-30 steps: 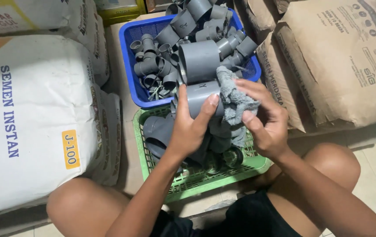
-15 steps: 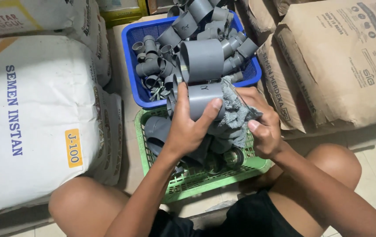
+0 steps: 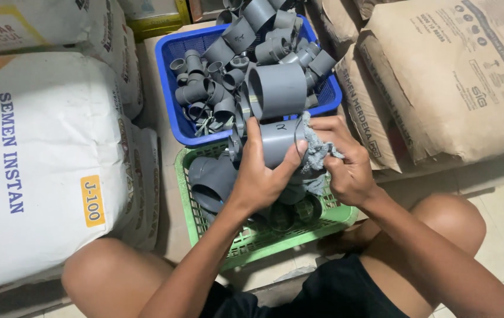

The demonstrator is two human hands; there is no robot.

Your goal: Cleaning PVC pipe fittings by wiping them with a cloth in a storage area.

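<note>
Gripping a grey pipe fitting (image 3: 278,143) in my left hand (image 3: 261,176), fingers wrapped round its barrel, just above the green basket (image 3: 264,238). Right hand (image 3: 346,165) fingers bunched on a grey rag (image 3: 318,154) pressed against its end. Best to turn the fitting against the rag, keep grip firm, clear of the blue basket (image 3: 169,76).
</note>
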